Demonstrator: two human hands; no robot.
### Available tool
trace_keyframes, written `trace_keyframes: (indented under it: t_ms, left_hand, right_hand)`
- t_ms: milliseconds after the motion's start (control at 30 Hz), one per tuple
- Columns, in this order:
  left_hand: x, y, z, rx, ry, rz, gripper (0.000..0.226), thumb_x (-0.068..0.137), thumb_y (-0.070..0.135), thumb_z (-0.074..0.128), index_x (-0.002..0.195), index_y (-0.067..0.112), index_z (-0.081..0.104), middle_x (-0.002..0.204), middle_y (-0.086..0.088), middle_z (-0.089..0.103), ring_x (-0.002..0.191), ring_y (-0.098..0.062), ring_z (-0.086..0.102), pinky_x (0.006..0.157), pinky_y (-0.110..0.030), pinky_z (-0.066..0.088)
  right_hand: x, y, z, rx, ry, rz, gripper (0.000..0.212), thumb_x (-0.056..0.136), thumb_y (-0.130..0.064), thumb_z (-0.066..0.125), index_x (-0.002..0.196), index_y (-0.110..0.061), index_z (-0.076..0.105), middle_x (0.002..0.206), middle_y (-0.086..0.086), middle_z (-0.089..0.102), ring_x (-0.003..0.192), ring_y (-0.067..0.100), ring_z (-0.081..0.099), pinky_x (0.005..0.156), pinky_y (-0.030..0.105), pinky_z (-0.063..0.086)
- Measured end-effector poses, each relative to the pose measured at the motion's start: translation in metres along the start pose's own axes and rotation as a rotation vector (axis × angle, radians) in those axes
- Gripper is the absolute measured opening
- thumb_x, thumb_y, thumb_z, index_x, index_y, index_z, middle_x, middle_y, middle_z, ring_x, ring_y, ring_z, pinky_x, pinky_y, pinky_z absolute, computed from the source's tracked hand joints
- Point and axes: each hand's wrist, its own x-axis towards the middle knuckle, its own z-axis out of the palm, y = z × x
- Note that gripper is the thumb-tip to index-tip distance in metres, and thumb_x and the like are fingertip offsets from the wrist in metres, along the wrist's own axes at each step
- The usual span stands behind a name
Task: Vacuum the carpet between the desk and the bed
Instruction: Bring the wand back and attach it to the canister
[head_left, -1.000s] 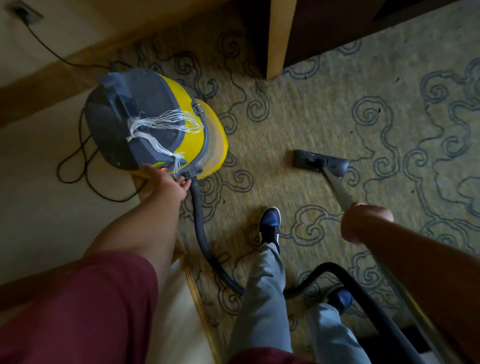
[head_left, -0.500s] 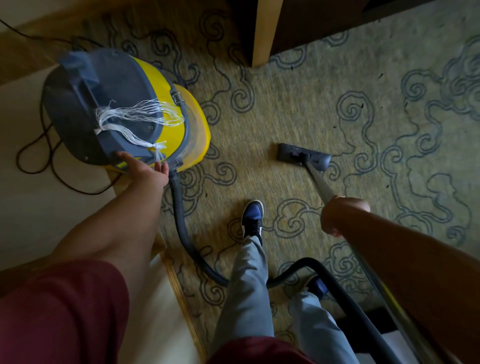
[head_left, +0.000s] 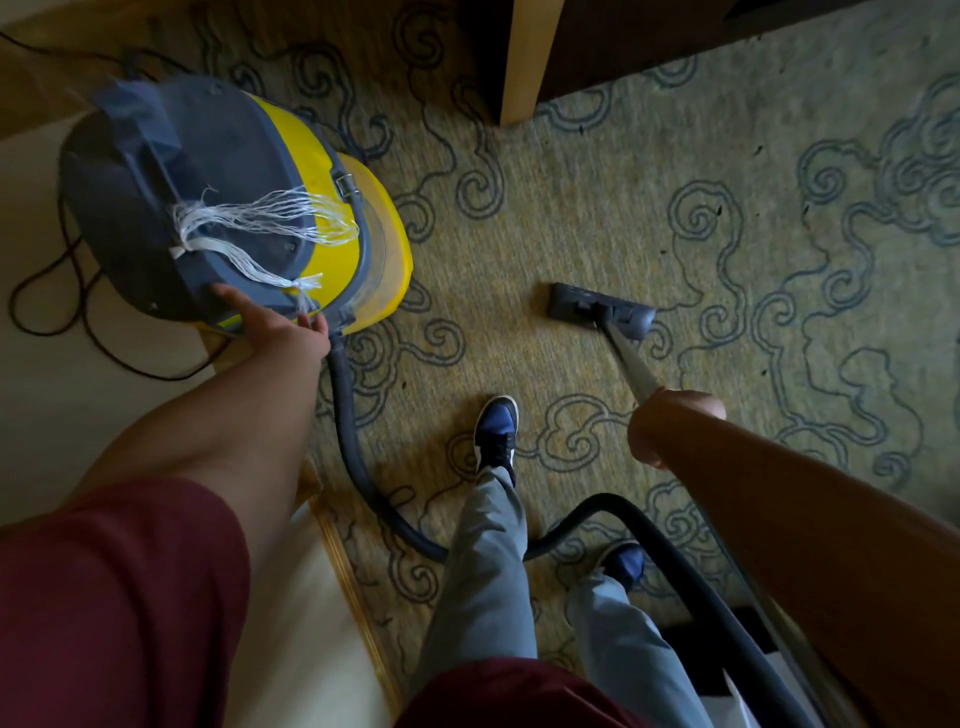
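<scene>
A yellow and grey canister vacuum (head_left: 218, 208) stands at the left on the carpet's edge, with white string tied on its lid. My left hand (head_left: 275, 327) touches the lower rim of the lid with straight fingers. My right hand (head_left: 670, 421) grips the metal wand (head_left: 631, 364). The dark floor head (head_left: 600, 309) lies flat on the patterned green carpet (head_left: 571, 208). A black hose (head_left: 353, 452) runs from the canister, behind my legs, up to the wand.
A wooden desk leg (head_left: 530, 57) stands at the top centre with dark space beside it. A black power cord (head_left: 57, 291) loops over the pale floor at the left. My blue shoes (head_left: 496, 431) stand on the carpet. A gold strip (head_left: 348, 582) edges the carpet.
The view has shifted, so the canister sits further left and higher in the frame. My left hand stays at the lid's lower rim, fingers spread out. The right hand keeps hold of the wand.
</scene>
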Motion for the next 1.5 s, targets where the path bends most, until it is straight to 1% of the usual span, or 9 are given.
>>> trace_keyframes:
  t_ms: [300, 433, 667, 800, 900, 1000, 1167, 1267, 1500]
  left_hand:
    - [-0.006, -0.001, -0.001, -0.003, -0.002, -0.014, 0.084, 0.075, 0.074, 0.068, 0.146, 0.050, 0.029, 0.156, 0.007, 0.031, 0.123, -0.022, 0.050, 0.111, -0.040, 0.040]
    - [-0.016, -0.005, -0.001, 0.008, -0.013, -0.051, 0.087, 0.080, 0.075, 0.061, 0.152, 0.049, 0.021, 0.164, 0.008, 0.024, 0.137, -0.022, 0.042, 0.112, -0.037, 0.036]
    - [-0.053, -0.042, -0.030, 0.196, -0.064, -0.109, 0.083, 0.089, 0.076, 0.046, 0.156, 0.029, 0.031, 0.161, 0.002, 0.035, 0.146, -0.018, 0.036, 0.118, -0.039, 0.029]
    - [-0.083, -0.074, -0.067, 0.337, -0.189, -0.131, 0.076, 0.095, 0.070, 0.039, 0.156, 0.024, 0.035, 0.162, 0.000, 0.033, 0.146, -0.020, 0.037, 0.117, -0.041, 0.029]
    - [-0.104, -0.092, -0.094, 0.962, -0.228, 0.138, 0.067, 0.099, 0.055, 0.043, 0.147, 0.009, 0.047, 0.151, -0.015, 0.048, 0.136, -0.033, 0.050, 0.107, -0.042, 0.045]
    - [-0.129, -0.103, -0.106, 1.457, -0.202, 0.591, 0.062, 0.096, 0.041, 0.056, 0.145, 0.004, 0.046, 0.151, -0.021, 0.040, 0.135, -0.038, 0.045, 0.106, -0.042, 0.042]
    - [-0.153, -0.091, -0.114, 1.580, -0.258, 0.859, 0.059, 0.094, 0.034, 0.062, 0.137, -0.003, 0.051, 0.143, -0.024, 0.047, 0.131, -0.039, 0.048, 0.107, -0.046, 0.042]
    - [-0.159, -0.068, -0.118, 1.604, -0.248, 0.968, 0.050, 0.092, 0.028, 0.062, 0.126, -0.009, 0.059, 0.129, -0.029, 0.059, 0.121, -0.041, 0.055, 0.099, -0.046, 0.047]
    - [-0.177, -0.002, -0.093, 1.658, -0.091, 0.999, 0.041, 0.091, 0.032, 0.063, 0.114, -0.002, 0.069, 0.120, -0.026, 0.065, 0.118, -0.039, 0.058, 0.096, -0.039, 0.048]
  right_hand:
    - [-0.005, -0.003, -0.001, -0.009, 0.007, -0.007, 0.029, 0.085, -0.018, 0.065, 0.113, -0.012, 0.060, 0.099, 0.001, 0.067, 0.089, 0.015, 0.065, 0.085, 0.030, 0.056]
    - [-0.010, -0.002, 0.003, -0.019, 0.018, -0.026, 0.029, 0.085, -0.017, 0.065, 0.113, -0.010, 0.061, 0.097, 0.002, 0.067, 0.087, 0.016, 0.066, 0.083, 0.030, 0.056]
    - [-0.030, 0.021, 0.015, 0.014, 0.119, -0.090, 0.016, 0.083, -0.026, 0.063, 0.096, -0.017, 0.060, 0.082, -0.003, 0.062, 0.067, 0.011, 0.059, 0.061, 0.023, 0.051]
    - [-0.043, 0.037, 0.021, 0.089, 0.167, -0.139, 0.028, 0.087, -0.023, 0.059, 0.113, -0.015, 0.063, 0.094, -0.002, 0.063, 0.074, 0.014, 0.060, 0.050, 0.025, 0.039]
    - [-0.056, 0.046, 0.020, -0.045, 0.286, -0.235, 0.034, 0.087, -0.029, 0.059, 0.118, -0.016, 0.061, 0.102, -0.003, 0.062, 0.079, 0.016, 0.058, 0.053, 0.029, 0.039]
    - [-0.066, 0.059, 0.029, -0.091, 0.393, -0.279, 0.033, 0.084, -0.028, 0.060, 0.114, -0.017, 0.063, 0.090, -0.004, 0.062, 0.065, 0.014, 0.054, 0.054, 0.029, 0.041]
    - [-0.070, 0.076, 0.032, 0.091, 0.507, -0.252, 0.049, 0.082, -0.026, 0.059, 0.127, -0.011, 0.048, 0.084, 0.000, 0.050, 0.075, 0.019, 0.056, 0.055, 0.031, 0.040]
    - [-0.068, 0.079, 0.019, 0.146, 0.531, -0.242, 0.049, 0.080, -0.026, 0.060, 0.125, -0.012, 0.047, 0.075, 0.000, 0.047, 0.064, 0.018, 0.050, 0.043, 0.029, 0.032]
    - [-0.099, 0.093, -0.052, 0.013, 0.655, -0.249, 0.011, 0.079, -0.026, 0.067, 0.085, -0.020, 0.060, 0.072, -0.004, 0.057, 0.052, 0.013, 0.049, 0.040, 0.025, 0.028]
